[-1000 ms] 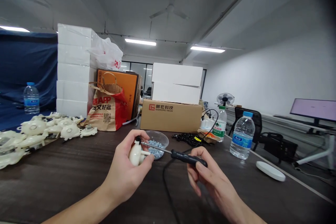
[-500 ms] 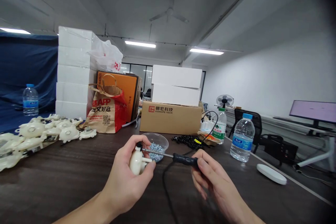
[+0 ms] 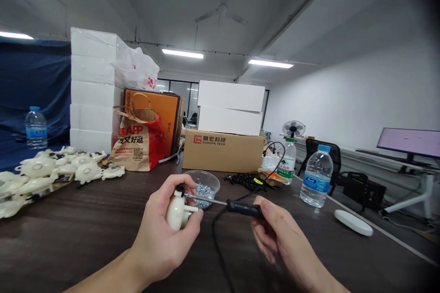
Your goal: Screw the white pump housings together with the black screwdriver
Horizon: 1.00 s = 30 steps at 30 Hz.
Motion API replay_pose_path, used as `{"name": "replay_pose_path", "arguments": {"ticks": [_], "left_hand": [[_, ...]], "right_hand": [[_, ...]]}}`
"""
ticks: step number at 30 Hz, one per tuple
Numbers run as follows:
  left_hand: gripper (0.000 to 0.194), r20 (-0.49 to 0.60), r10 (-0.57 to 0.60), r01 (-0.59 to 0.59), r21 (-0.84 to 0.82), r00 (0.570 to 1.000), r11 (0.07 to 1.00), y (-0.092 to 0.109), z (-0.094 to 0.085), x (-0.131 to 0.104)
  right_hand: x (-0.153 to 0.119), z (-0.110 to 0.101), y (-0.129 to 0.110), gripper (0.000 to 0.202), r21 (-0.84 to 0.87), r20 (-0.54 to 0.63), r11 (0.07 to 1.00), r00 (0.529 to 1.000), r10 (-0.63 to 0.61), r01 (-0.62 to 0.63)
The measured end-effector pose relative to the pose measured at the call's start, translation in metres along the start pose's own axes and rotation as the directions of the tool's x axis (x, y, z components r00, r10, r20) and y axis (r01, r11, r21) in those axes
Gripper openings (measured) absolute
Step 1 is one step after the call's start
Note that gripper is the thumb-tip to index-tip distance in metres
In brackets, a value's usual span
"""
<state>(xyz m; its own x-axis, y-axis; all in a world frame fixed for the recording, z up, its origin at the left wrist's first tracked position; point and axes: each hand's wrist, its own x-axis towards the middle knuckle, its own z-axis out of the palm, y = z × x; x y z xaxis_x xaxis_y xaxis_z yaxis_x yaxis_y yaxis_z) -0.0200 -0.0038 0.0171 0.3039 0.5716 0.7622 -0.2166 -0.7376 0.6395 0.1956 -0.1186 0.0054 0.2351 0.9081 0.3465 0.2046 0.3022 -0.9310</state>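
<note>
My left hand (image 3: 168, 233) is wrapped round a cream plastic part (image 3: 175, 212) with a small black piece (image 3: 179, 189) at its top. Fingers of my right hand (image 3: 280, 229) pinch the black handle of a screwdriver (image 3: 244, 208), and a black cable (image 3: 218, 247) runs on the table below it. The metal shaft points left and its tip meets the cream part near the black piece; the exact contact is too small to make out. Behind the shaft stands a clear round tub (image 3: 210, 187) holding many small silver screws (image 3: 203, 191).
Many cream parts (image 3: 37, 167) lie piled at the left. Small black pieces (image 3: 240, 180) lie behind the tub, before a cardboard box (image 3: 223, 151). A paper bag (image 3: 132, 146) stands back left. At the right are water bottles (image 3: 315, 178) and a white oval lid (image 3: 353, 222).
The camera view has shifted slightly, so most things sit a little higher in the picture. Both hands keep their hold, with the screwdriver tip still at the cream part.
</note>
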Motion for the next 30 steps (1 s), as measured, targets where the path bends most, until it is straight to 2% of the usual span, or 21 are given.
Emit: {"name": "replay_pose_path", "arguments": {"ticks": [4,6,9,12,17,22,24,28,30], "left_hand": [[0.028,-0.011,-0.002,0.002,-0.021,1.000,1.000,-0.002,0.000,-0.003],[0.027,-0.019,-0.016,0.015,-0.036,1.000,0.999,-0.003,0.000,-0.003],[0.026,-0.025,-0.009,0.008,-0.046,1.000,0.999,-0.001,-0.001,-0.001],[0.026,-0.032,0.000,-0.002,-0.044,0.999,0.999,0.001,-0.001,0.001],[0.026,-0.015,-0.041,0.041,-0.050,0.999,0.998,-0.001,-0.001,0.000],[0.027,-0.010,-0.009,0.008,-0.039,1.000,0.999,0.000,0.000,-0.004],[0.027,-0.024,-0.005,0.004,-0.034,1.000,0.999,0.001,0.000,-0.003],[0.027,-0.044,-0.017,0.016,-0.028,0.999,0.999,0.003,0.000,-0.001],[0.027,-0.042,-0.020,0.019,-0.029,0.999,0.999,0.003,0.000,0.000]], "right_hand": [[-0.001,0.000,-0.001,0.037,0.133,0.084,0.991,0.996,0.000,-0.011],[-0.002,0.001,0.000,0.033,0.139,0.082,0.990,0.997,-0.011,-0.001],[-0.003,0.002,0.006,0.045,0.046,0.052,0.998,0.998,0.037,-0.039],[-0.003,0.003,0.010,0.052,0.032,0.087,0.996,0.993,0.078,-0.081],[-0.004,0.005,0.001,0.033,0.183,0.124,0.983,0.992,0.002,-0.025],[0.001,0.004,0.002,0.052,0.040,0.028,0.997,0.997,0.068,-0.069],[0.002,0.004,0.004,0.055,0.031,0.038,0.995,0.995,0.091,-0.092],[0.000,0.005,0.004,0.036,0.203,0.153,0.977,0.988,0.026,-0.057],[-0.001,0.005,0.004,0.034,0.206,0.145,0.978,0.989,0.011,-0.041]]}}
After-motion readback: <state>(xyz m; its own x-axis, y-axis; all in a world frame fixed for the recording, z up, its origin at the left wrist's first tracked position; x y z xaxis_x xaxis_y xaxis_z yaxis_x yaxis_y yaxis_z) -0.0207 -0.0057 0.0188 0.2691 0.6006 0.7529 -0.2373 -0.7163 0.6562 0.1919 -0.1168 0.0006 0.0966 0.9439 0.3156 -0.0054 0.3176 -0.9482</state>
